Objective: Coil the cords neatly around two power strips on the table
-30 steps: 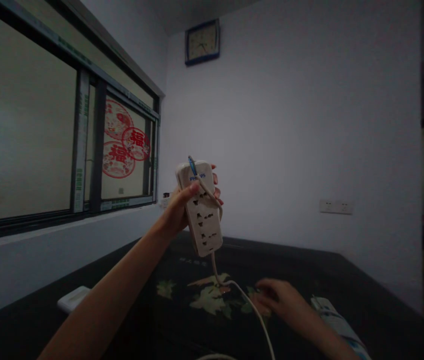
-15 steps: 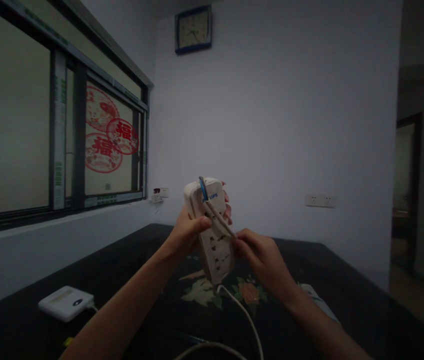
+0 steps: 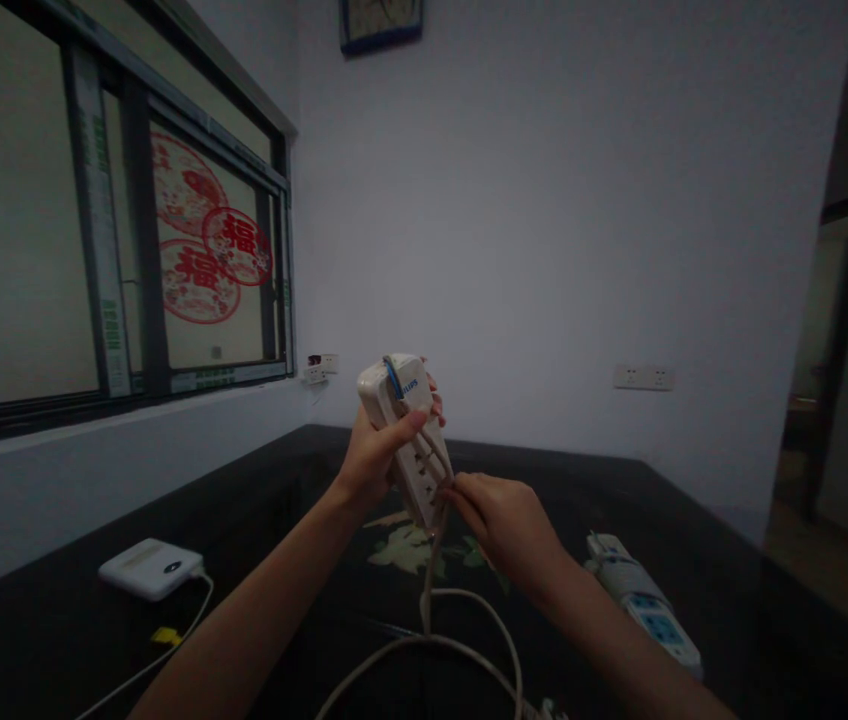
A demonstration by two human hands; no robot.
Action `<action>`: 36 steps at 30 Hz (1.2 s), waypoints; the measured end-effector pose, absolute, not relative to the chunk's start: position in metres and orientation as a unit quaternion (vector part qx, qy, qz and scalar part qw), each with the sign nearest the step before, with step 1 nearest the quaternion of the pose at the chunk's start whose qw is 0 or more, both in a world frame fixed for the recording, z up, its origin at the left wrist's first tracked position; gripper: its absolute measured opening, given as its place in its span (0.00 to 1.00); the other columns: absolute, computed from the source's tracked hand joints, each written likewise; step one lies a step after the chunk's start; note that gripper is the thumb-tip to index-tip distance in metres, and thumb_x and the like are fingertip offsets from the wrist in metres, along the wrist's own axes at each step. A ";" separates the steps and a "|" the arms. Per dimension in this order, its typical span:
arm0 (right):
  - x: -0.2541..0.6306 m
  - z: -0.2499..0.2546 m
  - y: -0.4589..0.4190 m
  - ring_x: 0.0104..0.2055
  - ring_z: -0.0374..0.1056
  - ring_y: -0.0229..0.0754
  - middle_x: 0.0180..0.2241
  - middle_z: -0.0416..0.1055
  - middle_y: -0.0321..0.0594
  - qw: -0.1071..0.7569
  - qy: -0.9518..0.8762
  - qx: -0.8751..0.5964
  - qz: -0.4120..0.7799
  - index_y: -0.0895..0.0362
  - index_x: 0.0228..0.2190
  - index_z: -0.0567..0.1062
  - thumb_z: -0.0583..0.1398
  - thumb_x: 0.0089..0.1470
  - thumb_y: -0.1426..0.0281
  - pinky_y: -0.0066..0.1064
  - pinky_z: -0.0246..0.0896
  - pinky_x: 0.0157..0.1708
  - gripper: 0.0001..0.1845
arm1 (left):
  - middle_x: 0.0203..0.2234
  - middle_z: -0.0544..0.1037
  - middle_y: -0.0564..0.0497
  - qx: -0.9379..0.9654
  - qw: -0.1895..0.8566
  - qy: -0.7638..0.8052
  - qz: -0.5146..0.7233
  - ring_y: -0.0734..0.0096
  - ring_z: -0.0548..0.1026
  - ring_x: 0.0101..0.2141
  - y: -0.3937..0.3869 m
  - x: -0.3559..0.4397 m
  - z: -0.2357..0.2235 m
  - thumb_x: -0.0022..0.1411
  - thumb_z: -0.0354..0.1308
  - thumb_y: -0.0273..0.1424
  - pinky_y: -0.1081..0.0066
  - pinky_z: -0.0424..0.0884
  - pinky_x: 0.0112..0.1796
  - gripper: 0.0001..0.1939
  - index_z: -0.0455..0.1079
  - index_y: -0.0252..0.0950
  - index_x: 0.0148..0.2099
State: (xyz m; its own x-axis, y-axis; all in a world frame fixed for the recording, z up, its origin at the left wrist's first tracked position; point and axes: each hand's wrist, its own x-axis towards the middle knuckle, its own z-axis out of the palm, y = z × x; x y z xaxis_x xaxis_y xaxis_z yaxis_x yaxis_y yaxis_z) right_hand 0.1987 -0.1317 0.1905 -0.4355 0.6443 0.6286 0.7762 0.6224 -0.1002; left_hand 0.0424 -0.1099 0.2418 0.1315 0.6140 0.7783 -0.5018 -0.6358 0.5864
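A white power strip (image 3: 416, 470) with blue lettering is held tilted above the table in my left hand (image 3: 386, 445). The left thumb lies across its socket face, over part of the cord, and the fingers wrap around behind. Near the strip's lower end, my right hand (image 3: 499, 515) pinches the off-white cord (image 3: 435, 455). That cord runs along the socket face from a blue-and-grey loop (image 3: 392, 375) at the top end. More cord hangs below the strip and curves in loops over the table toward me.
The dark table (image 3: 274, 530) has a flower pattern. On its left lies a white box-shaped device (image 3: 152, 568) with a thin cable, beside a small yellow item (image 3: 167, 636). A second power strip (image 3: 645, 600), wrapped with cord, lies right. Wall sockets (image 3: 643, 377) are beyond.
My right hand has moved down along the strip with the cord, drawing it toward the lower end. The left thumb now presses over the cord. The view has tilted downward.
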 end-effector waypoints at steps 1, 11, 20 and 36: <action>0.201 0.192 -0.132 0.26 0.67 0.37 0.26 0.74 0.39 0.294 -0.847 -0.428 -0.112 0.56 0.26 0.73 0.53 0.60 0.65 0.26 0.49 0.25 0.15 | 0.35 0.71 0.51 0.630 0.431 0.045 0.644 0.72 0.71 0.32 -0.109 0.041 0.242 0.47 0.65 0.34 0.72 0.71 0.34 0.28 0.66 0.39 0.52; 0.230 0.285 -0.171 0.35 0.67 0.39 0.35 0.72 0.39 0.497 -0.814 -0.288 -0.081 0.56 0.40 0.71 0.61 0.52 0.65 0.29 0.61 0.32 0.13 | 0.35 0.75 0.51 0.736 0.510 0.032 0.444 0.66 0.76 0.30 -0.103 0.049 0.235 0.51 0.65 0.29 0.67 0.72 0.31 0.56 0.27 0.55 0.67; 0.238 0.305 -0.156 0.32 0.63 0.39 0.32 0.72 0.40 0.270 -0.902 -0.328 -0.073 0.58 0.36 0.76 0.64 0.48 0.64 0.30 0.56 0.33 0.14 | 0.40 0.76 0.47 0.734 0.549 0.040 0.397 0.65 0.77 0.29 -0.103 0.073 0.225 0.49 0.66 0.29 0.66 0.73 0.30 0.61 0.18 0.54 0.65; 0.235 0.300 -0.153 0.31 0.59 0.38 0.28 0.66 0.37 0.273 -0.898 -0.340 -0.066 0.59 0.32 0.68 0.61 0.50 0.57 0.29 0.50 0.29 0.17 | 0.53 0.69 0.45 0.743 0.391 0.095 0.534 0.47 0.66 0.54 -0.099 0.042 0.201 0.44 0.67 0.48 0.52 0.67 0.48 0.52 0.43 0.51 0.66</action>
